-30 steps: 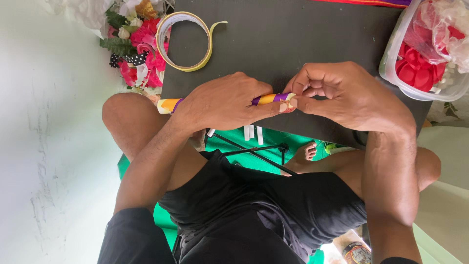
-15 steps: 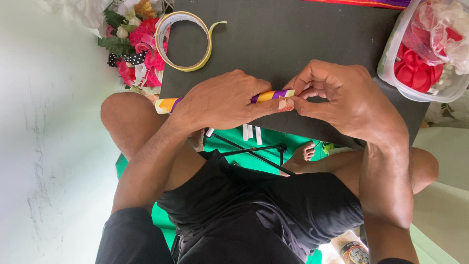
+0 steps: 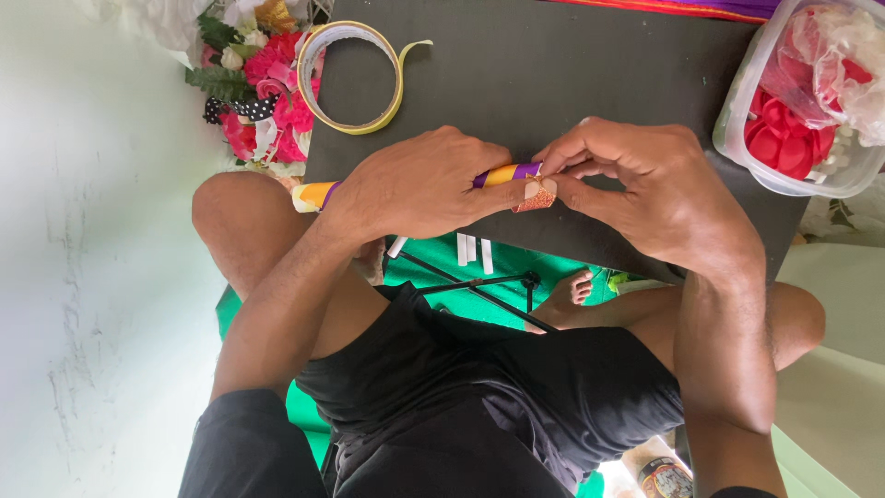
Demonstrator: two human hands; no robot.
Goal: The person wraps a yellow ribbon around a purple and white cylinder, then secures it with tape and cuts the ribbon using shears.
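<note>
- The left hand is clenched around a stick wrapped in orange, white and purple stripes; its far end pokes out past the wrist.
- The right hand pinches a small glittery copper piece in its grip, pressed against the stick's near end.
- Under both hands lies a dark counter.
- Beyond the left grip sits a yellow-edged roll of tape, a loose tail curling off it.
- Left of the roll, a bunch of pink and red fake flowers.
- Right of the right grip, a clear plastic tub holding red round pieces.
</note>
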